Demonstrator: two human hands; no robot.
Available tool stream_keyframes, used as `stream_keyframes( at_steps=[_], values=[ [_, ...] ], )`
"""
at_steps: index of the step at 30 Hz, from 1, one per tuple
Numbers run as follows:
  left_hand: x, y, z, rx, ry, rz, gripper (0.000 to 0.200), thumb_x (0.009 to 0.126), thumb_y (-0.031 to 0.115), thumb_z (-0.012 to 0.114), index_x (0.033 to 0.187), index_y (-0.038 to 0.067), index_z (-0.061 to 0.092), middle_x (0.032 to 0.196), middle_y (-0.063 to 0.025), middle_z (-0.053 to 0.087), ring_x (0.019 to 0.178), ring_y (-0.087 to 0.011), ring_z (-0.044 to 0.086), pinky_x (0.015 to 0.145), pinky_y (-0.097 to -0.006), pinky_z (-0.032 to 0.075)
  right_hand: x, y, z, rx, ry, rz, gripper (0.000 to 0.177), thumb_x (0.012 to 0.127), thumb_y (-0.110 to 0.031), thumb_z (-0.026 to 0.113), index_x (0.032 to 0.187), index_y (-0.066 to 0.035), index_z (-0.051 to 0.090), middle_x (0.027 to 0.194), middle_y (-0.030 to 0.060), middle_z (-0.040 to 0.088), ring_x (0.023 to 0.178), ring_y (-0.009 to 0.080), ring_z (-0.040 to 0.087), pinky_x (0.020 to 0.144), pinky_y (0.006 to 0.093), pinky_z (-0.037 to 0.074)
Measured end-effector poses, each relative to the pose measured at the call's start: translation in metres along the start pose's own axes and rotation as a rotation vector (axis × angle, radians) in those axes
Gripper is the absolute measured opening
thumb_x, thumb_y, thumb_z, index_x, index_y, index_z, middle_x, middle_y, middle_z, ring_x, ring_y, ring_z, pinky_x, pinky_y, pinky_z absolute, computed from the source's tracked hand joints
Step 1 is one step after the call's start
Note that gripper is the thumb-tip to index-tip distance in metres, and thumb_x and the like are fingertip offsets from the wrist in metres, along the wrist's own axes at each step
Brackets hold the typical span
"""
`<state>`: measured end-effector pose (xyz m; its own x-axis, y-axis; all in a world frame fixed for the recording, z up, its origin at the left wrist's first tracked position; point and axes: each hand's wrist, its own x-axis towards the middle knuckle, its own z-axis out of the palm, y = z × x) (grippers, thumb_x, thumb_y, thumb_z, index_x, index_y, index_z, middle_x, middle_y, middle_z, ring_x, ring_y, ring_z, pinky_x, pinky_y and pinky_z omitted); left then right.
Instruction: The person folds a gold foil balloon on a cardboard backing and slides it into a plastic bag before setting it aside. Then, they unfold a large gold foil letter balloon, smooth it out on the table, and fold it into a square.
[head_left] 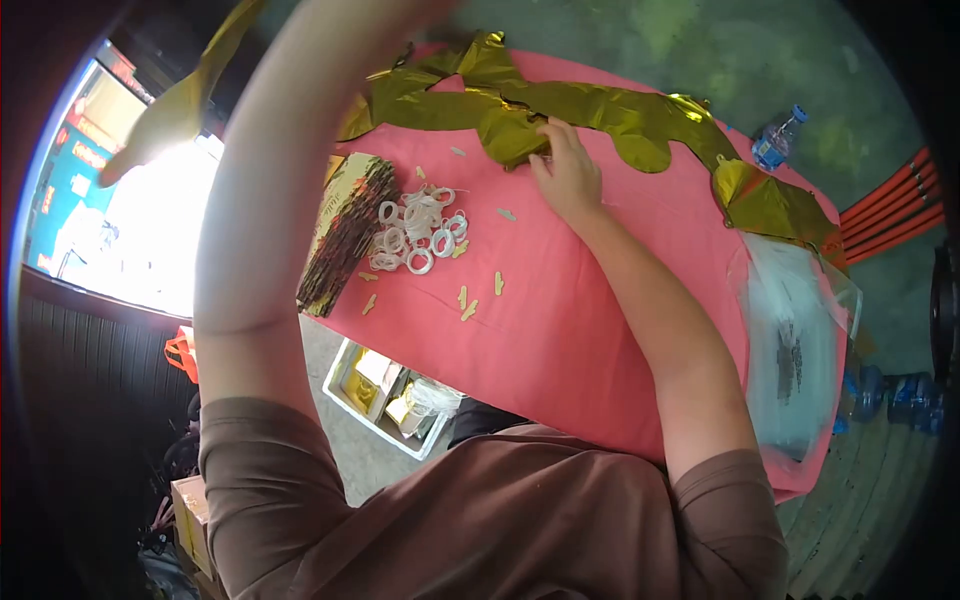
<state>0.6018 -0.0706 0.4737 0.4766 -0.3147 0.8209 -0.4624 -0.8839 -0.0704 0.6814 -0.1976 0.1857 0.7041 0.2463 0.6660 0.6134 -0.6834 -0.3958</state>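
Currently, one right hand [570,178]: grip partly open, thumb and fingers apart, at the near edge of the gold foil [640,112]; whether it pinches is unclear. One left arm [262,190], raised beyond the top edge; its grip cannot be told. Gold foil, one long run, along the far side of the pink table [560,330]. One further gold strip [175,110], far left. White rings [420,225], one heap, roughly a dozen. Pale slips [498,283], about nine, scattered around. Gold packets [345,225], one stack, left. Clear plastic bag [790,340], one, right. Small bottle [775,143], one, far right.
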Motion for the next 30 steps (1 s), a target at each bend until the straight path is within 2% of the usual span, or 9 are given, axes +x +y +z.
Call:
stream_keyframes(
  at_steps=[3,5,11,14,18,20,25,27,30],
  values=[
    [-0.036,0.048,0.01,0.144,-0.2,-0.012,0.016,0.074,0.02,0.065,0.078,0.005,0.064,0.071,-0.0105,0.064,0.066,-0.0218,0.065,0.057,-0.033,0.05,-0.003,0.0,-0.04,0.37,-0.169,0.406,0.031,0.085,-0.034,0.056,0.1,-0.007,0.055,0.112,0.0118,0.058,0.097,0.025,0.057,0.077,0.0351,0.049],
    [-0.072,0.066,0.03,0.068,-0.17,0.146,0.021,0.067,0.024,0.069,0.076,0.009,0.059,0.075,-0.0079,0.062,0.055,-0.0207,0.064,0.043,-0.0345,0.05,-0.004,0.04,-0.064,1.427,-0.62,0.574,0.048,0.09,-0.048,0.044,0.105,-0.004,0.056,0.108,0.0141,0.06,0.098,0.0218,0.058,0.08,0.0359,0.049],
    [-0.135,0.159,0.061,-0.103,-0.256,0.194,0.013,0.072,0.019,0.06,0.08,0.01,0.054,0.072,-0.0046,0.053,0.047,-0.0141,0.056,0.036,-0.0283,0.042,-0.008,-0.018,-0.174,1.716,-0.72,0.684,0.05,0.091,-0.045,0.046,0.115,-0.002,0.053,0.103,0.0097,0.062,0.094,0.0169,0.06,0.076,0.0302,0.05],
    [-0.149,0.192,0.064,-0.271,-0.404,0.183,0.017,0.075,0.022,0.062,0.081,0.007,0.054,0.073,-0.006,0.053,0.052,-0.0178,0.059,0.041,-0.0309,0.045,-0.02,-0.02,-0.197,1.188,-0.524,0.845,0.035,0.087,-0.021,0.056,0.116,-0.001,0.054,0.102,0.0096,0.064,0.084,0.0129,0.062,0.072,0.0256,0.05],
    [-0.152,0.19,0.048,-0.734,-0.464,0.179,0.022,0.076,0.023,0.065,0.084,0.005,0.055,0.078,-0.0085,0.057,0.06,-0.0238,0.06,0.05,-0.034,0.049,-0.039,0.02,-0.219,0.606,-0.885,0.675,0.035,0.081,-0.014,0.062,0.112,-0.001,0.054,0.098,0.0039,0.062,0.085,0.0106,0.06,0.073,0.0246,0.048],
    [-0.15,0.169,0.048,-0.794,-0.306,0.071,0.027,0.075,0.023,0.068,0.09,0.004,0.056,0.084,-0.0091,0.06,0.073,-0.028,0.06,0.062,-0.0368,0.05,-0.063,0.027,-0.223,0.828,-0.705,0.706,0.032,0.078,-0.014,0.066,0.106,-0.002,0.058,0.086,0.0003,0.061,0.07,0.0079,0.057,0.063,0.022,0.046],
    [-0.185,0.097,0.098,-0.508,-0.352,0.012,0.031,0.079,0.025,0.064,0.102,0.006,0.057,0.107,-0.014,0.059,0.102,-0.0321,0.054,0.081,-0.041,0.047,-0.086,0.064,-0.237,0.757,-0.776,0.78,0.036,0.079,-0.014,0.064,0.111,-0.002,0.055,0.087,-0.0005,0.061,0.073,0.0081,0.057,0.063,0.0227,0.046],
    [-0.222,0.086,0.109,-0.197,-0.61,0.06,0.04,0.083,0.035,0.057,0.114,0.01,0.054,0.117,-0.0166,0.053,0.112,-0.0337,0.049,0.085,-0.043,0.046,-0.09,0.065,-0.24,0.809,-0.71,0.734,0.037,0.079,-0.014,0.064,0.113,-0.002,0.055,0.085,-0.0003,0.061,0.074,0.0078,0.057,0.063,0.0236,0.046],
    [-0.236,0.096,0.082,-0.039,-0.822,0.027,0.051,0.086,0.042,0.052,0.128,0.014,0.046,0.128,-0.0173,0.047,0.119,-0.0365,0.045,0.089,-0.0439,0.044,-0.089,0.061,-0.243,0.12,-0.566,0.533,0.038,0.078,-0.013,0.064,0.114,-0.005,0.054,0.081,0.0041,0.062,0.074,0.0145,0.06,0.064,0.0302,0.047]
  ],
)
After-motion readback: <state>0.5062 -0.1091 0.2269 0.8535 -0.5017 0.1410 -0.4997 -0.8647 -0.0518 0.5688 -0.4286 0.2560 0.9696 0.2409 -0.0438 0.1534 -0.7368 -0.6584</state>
